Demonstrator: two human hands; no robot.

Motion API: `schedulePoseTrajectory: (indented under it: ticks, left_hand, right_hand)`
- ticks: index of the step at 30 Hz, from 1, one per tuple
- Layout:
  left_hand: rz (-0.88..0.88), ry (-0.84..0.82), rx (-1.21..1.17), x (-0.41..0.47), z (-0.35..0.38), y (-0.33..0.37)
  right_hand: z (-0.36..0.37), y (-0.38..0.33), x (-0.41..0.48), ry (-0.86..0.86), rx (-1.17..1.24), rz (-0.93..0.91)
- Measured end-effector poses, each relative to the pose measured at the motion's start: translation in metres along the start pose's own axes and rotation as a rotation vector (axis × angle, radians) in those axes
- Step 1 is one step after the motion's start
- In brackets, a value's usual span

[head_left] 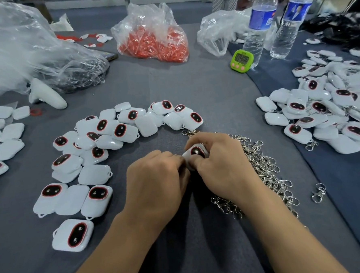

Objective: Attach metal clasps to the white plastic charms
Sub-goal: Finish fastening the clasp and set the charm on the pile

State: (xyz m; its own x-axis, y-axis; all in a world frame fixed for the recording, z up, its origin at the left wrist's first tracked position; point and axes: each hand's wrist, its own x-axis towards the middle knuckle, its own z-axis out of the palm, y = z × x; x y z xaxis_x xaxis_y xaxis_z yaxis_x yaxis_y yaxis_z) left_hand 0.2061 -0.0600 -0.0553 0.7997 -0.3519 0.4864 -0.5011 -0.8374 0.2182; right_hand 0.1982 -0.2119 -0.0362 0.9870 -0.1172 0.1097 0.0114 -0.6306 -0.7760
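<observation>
My right hand grips a white plastic charm with a dark oval, red-rimmed face, held just above the grey cloth. My left hand meets it from the left, its fingertips pinched at the charm's left edge; what they pinch is hidden. A heap of silver metal clasps lies under and to the right of my right hand. Loose white charms spread in an arc to the left and ahead of my hands.
A pile of charms with clasps fills the right side. One stray clasp lies at right. A bag of red parts, a green timer, two water bottles and crumpled clear bags stand at the back.
</observation>
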Motion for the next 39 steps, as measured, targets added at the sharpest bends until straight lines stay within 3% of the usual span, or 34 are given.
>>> schedulePoseTrajectory:
  ticks: [7, 10, 14, 17, 20, 24, 29, 34, 39]
  left_hand:
    - [-0.082, 0.06, -0.03, 0.005, 0.0, -0.004]
    - [-0.164, 0.037, -0.074, 0.01, 0.0, -0.004]
    - [-0.321, -0.052, -0.254, 0.013, -0.001, -0.008]
    - [-0.309, -0.19, -0.32, 0.016, -0.002, -0.011]
    - [-0.28, -0.229, -0.352, 0.016, -0.002, -0.012]
    - [-0.147, -0.183, -0.294, 0.014, 0.0, -0.012]
    - [-0.012, -0.042, -0.05, 0.01, 0.002, -0.007]
    - [-0.013, 0.0, -0.04, 0.006, 0.004, -0.005]
    - [-0.114, -0.007, -0.206, 0.009, -0.001, -0.005]
  right_hand:
    - [0.001, 0.001, 0.0, -0.049, 0.08, 0.067]
    - [0.009, 0.002, -0.003, 0.032, 0.019, 0.052]
    - [0.011, 0.005, -0.001, 0.188, 0.203, 0.07]
    - [0.01, 0.007, 0.001, 0.165, 0.255, 0.053]
    - [0.008, 0.006, 0.001, 0.088, 0.134, -0.002]
    - [0.003, 0.003, 0.001, 0.027, 0.011, -0.045]
    - [0.002, 0.003, 0.002, 0.003, -0.012, -0.043]
    - [0.001, 0.007, 0.004, 0.003, 0.08, 0.026]
    - [-0.001, 0.01, 0.004, -0.052, 0.45, 0.206]
